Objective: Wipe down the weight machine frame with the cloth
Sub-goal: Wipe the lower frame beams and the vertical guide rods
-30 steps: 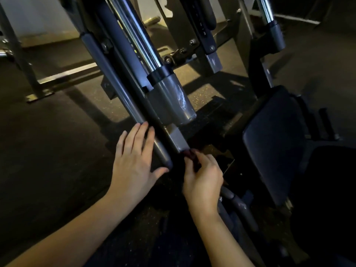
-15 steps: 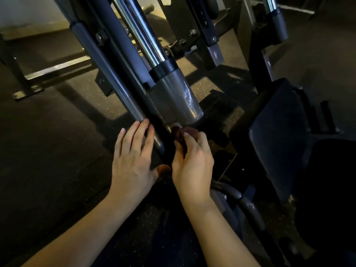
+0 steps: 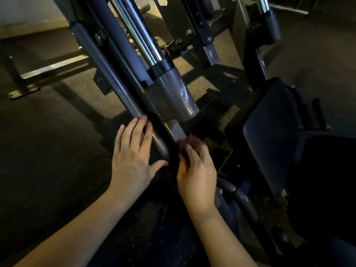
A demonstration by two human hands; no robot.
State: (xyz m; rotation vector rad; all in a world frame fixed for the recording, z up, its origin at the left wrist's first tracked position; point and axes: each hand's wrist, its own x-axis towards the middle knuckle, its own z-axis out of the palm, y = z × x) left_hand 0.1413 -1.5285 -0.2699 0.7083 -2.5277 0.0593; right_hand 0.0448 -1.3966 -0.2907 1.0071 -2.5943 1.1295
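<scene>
Your left hand (image 3: 133,157) lies flat, palm down, just below and to the left of the fat silver tube (image 3: 173,97). Its fingers (image 3: 134,132) are straight and close together. They point up along the slanted gray bar (image 3: 115,87) of the weight machine frame, and their tips touch it. Your thumb sticks out to the right, under the round lower end of that bar. Your left arm reaches in from the bottom left corner.

Your right hand (image 3: 196,170) is right below the fat silver tube, close beside your left hand. Its fingers (image 3: 194,153) are curled and pinch a small dark red cloth (image 3: 187,144). The cloth is a bit blurry. It sits at the lower end of the flat metal strip (image 3: 177,130) that comes out from under the fat silver tube, and it touches that strip. Your right arm comes up from the bottom middle.

A dark seat pad (image 3: 269,132) stands to the right of the fat silver tube. The dark speckled floor (image 3: 48,141) spreads out to the left of it.
</scene>
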